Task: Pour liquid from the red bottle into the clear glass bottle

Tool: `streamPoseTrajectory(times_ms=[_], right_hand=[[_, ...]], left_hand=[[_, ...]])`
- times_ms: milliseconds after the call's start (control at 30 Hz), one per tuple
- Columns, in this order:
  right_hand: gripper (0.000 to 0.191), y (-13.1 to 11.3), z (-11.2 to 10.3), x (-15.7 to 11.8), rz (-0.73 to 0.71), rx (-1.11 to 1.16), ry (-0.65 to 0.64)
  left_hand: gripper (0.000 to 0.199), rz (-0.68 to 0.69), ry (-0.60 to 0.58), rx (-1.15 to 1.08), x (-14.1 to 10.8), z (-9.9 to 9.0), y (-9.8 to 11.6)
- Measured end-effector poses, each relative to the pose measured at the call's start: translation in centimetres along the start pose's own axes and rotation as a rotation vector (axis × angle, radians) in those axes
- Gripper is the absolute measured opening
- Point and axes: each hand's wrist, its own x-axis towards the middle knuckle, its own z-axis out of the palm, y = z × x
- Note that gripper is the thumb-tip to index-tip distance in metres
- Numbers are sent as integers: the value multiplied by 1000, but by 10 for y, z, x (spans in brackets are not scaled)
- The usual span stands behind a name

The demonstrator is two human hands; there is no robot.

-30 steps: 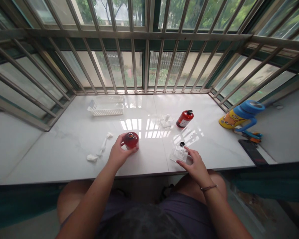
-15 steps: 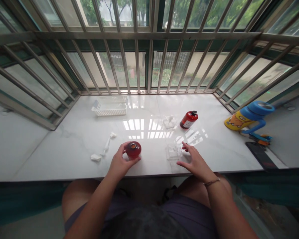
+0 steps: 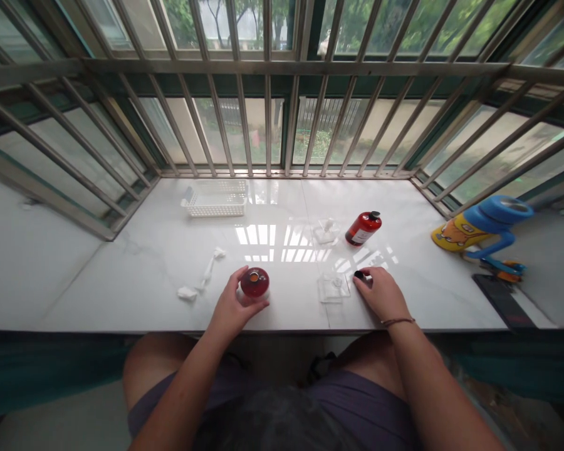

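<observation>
My left hand (image 3: 237, 302) is wrapped round a red bottle (image 3: 255, 283), which stands uncapped with its round mouth showing. The fingers of my right hand (image 3: 380, 289) pinch a small black cap (image 3: 358, 275) at the table top. Just left of that hand lies a clear square piece (image 3: 333, 287). Behind it is another clear piece (image 3: 326, 230) with a knob-like top. A second red bottle (image 3: 363, 228), with a black cap and a white label, stands to the right of that piece.
A white perforated basket (image 3: 215, 207) sits at the back left. Crumpled white tissue (image 3: 187, 293) lies left of my left hand. At the right are a blue and yellow flask (image 3: 470, 225), a phone (image 3: 501, 302) and a blue and orange item (image 3: 505, 270). Window bars (image 3: 282, 69) rise behind.
My right hand has moved right and closed its fingers on the black cap. My left hand keeps its hold on the bottle. The whole view has shifted slightly.
</observation>
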Motion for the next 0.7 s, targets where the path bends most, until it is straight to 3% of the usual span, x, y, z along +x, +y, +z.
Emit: streamPoseTrajectory(times_ms=[100,233,333,400,500,633,700], right_hand=[[35,-8,-9,-2,15,33,29],[34,-27,-33,-9,-27,67,44],[32,-50,-54,-15,-105,84,38],[29,-68,-65,-19,-157,101,24],[26,-100,-72,-26,-255,159,-26],[27,-148,-69,-34,-411,223,-114],[29,-170,-65,-36,-469,237,-145]], left_hand=[[97,101,97,93,-7,-5,2],[68,322,381,225,-29,-13,26],[58,417,457,209,-40,-13,45],[60,410,440,196,-40,-9,50],[72,277,361,196,-28,1,45],[81,42,193,133,-7,13,30],[80,-12,147,105,-2,18,26]])
